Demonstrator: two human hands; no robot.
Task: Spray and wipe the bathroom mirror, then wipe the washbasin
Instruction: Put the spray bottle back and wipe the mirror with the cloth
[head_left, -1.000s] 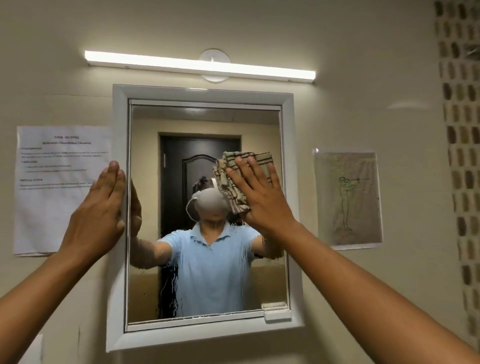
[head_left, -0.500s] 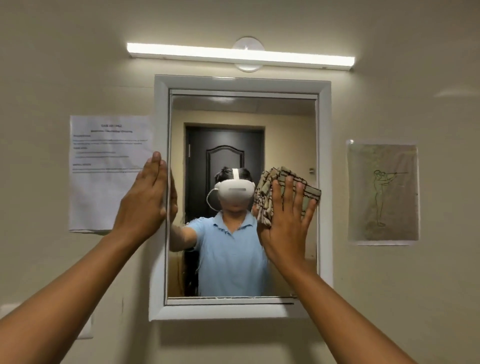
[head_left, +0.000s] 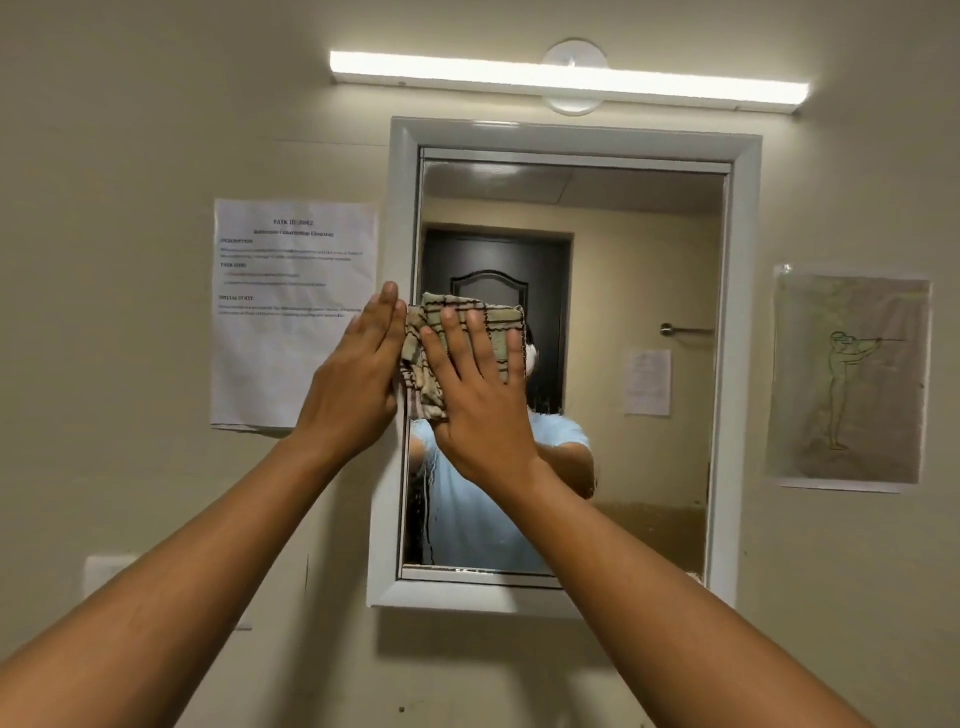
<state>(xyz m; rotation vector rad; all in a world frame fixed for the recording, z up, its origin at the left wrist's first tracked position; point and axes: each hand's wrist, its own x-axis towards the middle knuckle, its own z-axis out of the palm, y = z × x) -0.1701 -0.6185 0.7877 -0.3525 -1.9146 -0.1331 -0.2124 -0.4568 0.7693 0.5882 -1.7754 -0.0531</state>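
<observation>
Head cam: R hand (head_left: 480, 400) fingers straight, flat on cloth (head_left: 467, 317) against mirror (head_left: 623, 260).

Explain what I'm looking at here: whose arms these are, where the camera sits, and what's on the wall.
No machine here: these are a person's two bare arms, filmed by a camera worn on their head, so you see what they see. They face a wall with a mirror in a white frame; the figure in the glass is their own reflection. The right hand presses a checked cloth flat against the mirror's left side, fingers straight. The left hand rests flat on the frame's left edge. Drips show on the lower left of the glass. Above is a strip light. A printed sheet hangs left of the mirror, a drawing right of it. The washbasin is out of view.
</observation>
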